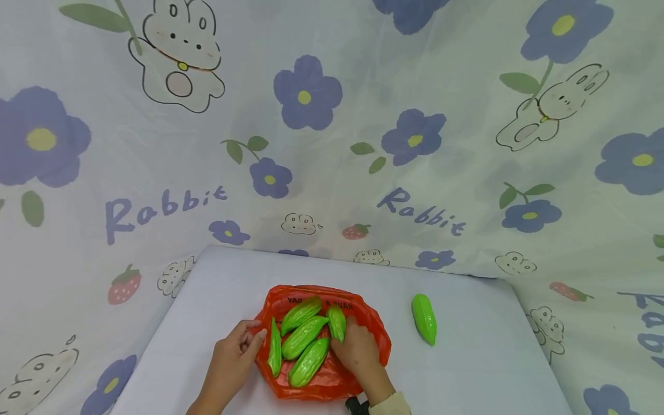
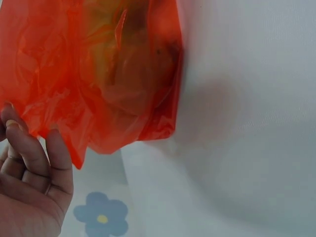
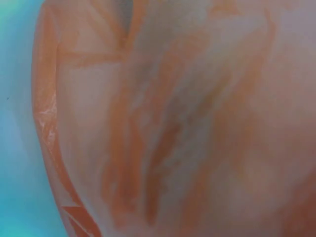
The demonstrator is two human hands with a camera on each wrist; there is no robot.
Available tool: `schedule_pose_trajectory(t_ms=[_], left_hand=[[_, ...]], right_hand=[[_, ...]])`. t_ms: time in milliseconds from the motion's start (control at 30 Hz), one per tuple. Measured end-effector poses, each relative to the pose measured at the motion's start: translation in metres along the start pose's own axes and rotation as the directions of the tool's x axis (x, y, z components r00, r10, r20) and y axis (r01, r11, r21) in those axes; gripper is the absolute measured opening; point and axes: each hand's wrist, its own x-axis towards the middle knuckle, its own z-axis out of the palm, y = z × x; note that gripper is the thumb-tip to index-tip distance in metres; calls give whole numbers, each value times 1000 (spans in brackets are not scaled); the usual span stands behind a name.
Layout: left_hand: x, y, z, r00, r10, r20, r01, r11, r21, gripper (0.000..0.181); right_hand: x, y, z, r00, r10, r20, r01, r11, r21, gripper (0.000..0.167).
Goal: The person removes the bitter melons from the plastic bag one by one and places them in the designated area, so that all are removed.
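Observation:
A red plastic bag (image 1: 332,392) lies wide open on the table, with several glossy green ridged fruits (image 1: 305,337) inside, elongated and tapered like star fruit. At the bag's left rim my left hand (image 1: 233,354) pinches the plastic between thumb and fingers; the left wrist view shows those curled fingers (image 2: 59,158) against the red film. Inside the bag on the right, my right hand (image 1: 360,349) grips one green fruit (image 1: 336,321), its fingertips partly hidden. Red film fills the right wrist view, so neither hand nor fruit shows there.
Another green fruit (image 1: 424,320) lies on the white table (image 1: 467,369) to the right of the bag. A dark object (image 1: 357,405) shows at the right wrist. Behind the table hangs a rabbit-and-flower printed cloth (image 1: 342,173).

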Motion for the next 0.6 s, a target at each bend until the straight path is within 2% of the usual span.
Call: schedule_pose_trajectory(t_ms=[367, 600], left_hand=[[0, 1, -2, 1000, 2, -14, -2, 1000, -4, 21], [0, 0, -2, 1000, -11, 0, 11, 1000, -12, 23]], right_hand=[[2, 3, -2, 1000, 17, 26, -19, 997, 74, 49], [0, 7, -2, 1000, 26, 15, -28, 991, 128, 48]])
